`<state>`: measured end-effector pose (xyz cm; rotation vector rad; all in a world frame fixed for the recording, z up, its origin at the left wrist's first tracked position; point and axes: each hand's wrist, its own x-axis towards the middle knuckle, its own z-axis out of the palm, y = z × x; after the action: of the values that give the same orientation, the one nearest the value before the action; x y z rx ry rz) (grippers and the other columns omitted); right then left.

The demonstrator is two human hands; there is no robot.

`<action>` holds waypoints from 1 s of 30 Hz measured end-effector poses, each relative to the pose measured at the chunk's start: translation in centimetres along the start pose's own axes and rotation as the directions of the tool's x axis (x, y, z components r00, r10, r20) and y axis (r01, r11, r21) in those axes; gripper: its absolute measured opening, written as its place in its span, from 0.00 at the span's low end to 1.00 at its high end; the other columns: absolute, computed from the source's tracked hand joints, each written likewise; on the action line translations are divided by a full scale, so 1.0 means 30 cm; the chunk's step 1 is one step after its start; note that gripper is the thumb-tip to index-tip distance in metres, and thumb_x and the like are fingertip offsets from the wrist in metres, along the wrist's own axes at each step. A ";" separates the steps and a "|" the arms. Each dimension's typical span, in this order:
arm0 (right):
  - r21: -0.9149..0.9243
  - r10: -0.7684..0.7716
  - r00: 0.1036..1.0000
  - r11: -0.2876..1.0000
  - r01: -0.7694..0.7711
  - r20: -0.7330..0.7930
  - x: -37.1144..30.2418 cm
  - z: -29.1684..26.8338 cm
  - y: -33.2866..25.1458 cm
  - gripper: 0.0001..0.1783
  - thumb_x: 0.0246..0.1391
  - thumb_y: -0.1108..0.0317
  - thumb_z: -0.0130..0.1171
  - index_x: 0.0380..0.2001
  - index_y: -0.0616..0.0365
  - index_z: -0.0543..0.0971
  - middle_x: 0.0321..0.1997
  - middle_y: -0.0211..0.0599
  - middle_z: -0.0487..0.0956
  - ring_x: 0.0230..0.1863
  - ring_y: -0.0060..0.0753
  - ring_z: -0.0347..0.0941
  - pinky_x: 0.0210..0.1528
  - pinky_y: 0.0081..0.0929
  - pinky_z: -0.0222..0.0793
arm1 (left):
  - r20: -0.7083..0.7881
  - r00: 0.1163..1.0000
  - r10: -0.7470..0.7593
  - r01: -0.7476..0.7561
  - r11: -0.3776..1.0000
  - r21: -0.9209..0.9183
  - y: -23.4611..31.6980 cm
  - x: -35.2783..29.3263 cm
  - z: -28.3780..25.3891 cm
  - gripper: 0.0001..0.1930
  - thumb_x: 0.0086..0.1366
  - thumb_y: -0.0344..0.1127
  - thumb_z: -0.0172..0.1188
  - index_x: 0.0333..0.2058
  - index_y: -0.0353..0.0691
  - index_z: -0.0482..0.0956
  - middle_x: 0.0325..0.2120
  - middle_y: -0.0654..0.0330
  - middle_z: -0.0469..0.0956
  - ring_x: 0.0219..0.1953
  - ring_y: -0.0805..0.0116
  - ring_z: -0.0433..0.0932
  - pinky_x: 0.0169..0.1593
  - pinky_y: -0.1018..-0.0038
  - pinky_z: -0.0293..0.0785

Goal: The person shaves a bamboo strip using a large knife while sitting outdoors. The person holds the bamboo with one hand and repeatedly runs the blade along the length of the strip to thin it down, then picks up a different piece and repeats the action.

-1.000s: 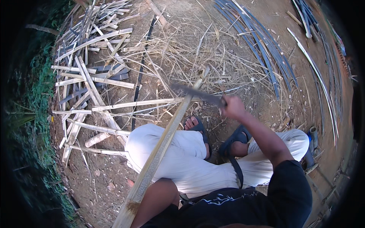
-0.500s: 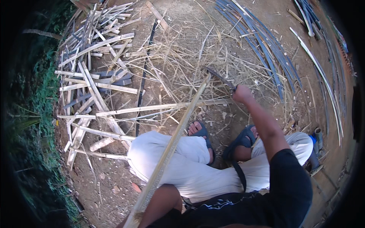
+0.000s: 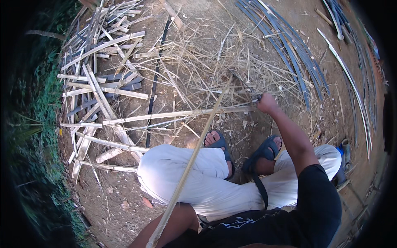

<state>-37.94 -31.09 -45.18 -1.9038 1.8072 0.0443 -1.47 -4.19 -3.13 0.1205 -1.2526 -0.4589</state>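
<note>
My right hand (image 3: 268, 103) is closed round the handle of a long dark knife (image 3: 247, 86), out in front of my feet. Its blade points to the far left and meets or nearly meets the far end of a split bamboo strip (image 3: 191, 160). That strip slants over my thigh, from the lower edge up to the blade. Beside the strip's near end my left arm (image 3: 167, 223) shows, but the left hand lies outside the picture.
Bamboo shavings (image 3: 198, 58) litter the ground ahead. A heap of split bamboo pieces (image 3: 103, 91) lies at left, and a bamboo piece (image 3: 178, 115) crosses before my sandalled feet. Long dark strips (image 3: 285, 45) lie at far right. Green plants (image 3: 45, 165) border the left side.
The bamboo strip has turned and now looks narrower, its far end a little farther right. My right hand has shifted slightly right with the knife.
</note>
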 end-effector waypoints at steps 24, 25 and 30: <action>-0.058 -0.011 0.997 0.998 0.015 0.075 0.099 -0.050 -0.030 0.18 0.45 0.60 0.62 0.33 0.65 0.79 0.28 0.58 0.80 0.34 0.60 0.78 0.40 0.46 0.76 | -0.049 0.999 0.016 -0.016 1.000 0.007 0.002 -0.020 -0.010 0.13 0.69 0.37 0.50 0.24 0.51 0.61 0.09 0.80 0.61 0.07 0.90 0.56 0.14 0.87 0.51; -0.009 -0.118 0.992 0.993 0.118 0.038 0.079 -0.036 -0.068 0.17 0.45 0.60 0.62 0.32 0.66 0.79 0.28 0.58 0.80 0.34 0.60 0.78 0.40 0.45 0.76 | -0.046 0.999 0.016 -0.015 1.000 0.016 0.008 -0.024 -0.012 0.13 0.69 0.37 0.50 0.24 0.51 0.61 0.09 0.80 0.61 0.07 0.89 0.56 0.14 0.87 0.51; 0.184 -0.234 0.968 0.959 0.214 0.094 -0.130 -0.118 -0.246 0.15 0.44 0.61 0.62 0.30 0.64 0.79 0.27 0.56 0.80 0.34 0.58 0.78 0.40 0.46 0.74 | -0.060 0.998 0.006 -0.003 0.999 0.044 0.016 -0.032 0.003 0.13 0.69 0.37 0.50 0.24 0.51 0.61 0.09 0.80 0.61 0.07 0.89 0.56 0.14 0.87 0.51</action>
<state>-32.57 -28.96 -38.20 -1.9273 1.4614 -0.0785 -1.65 -3.35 -3.78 0.1672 -1.2034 -0.4212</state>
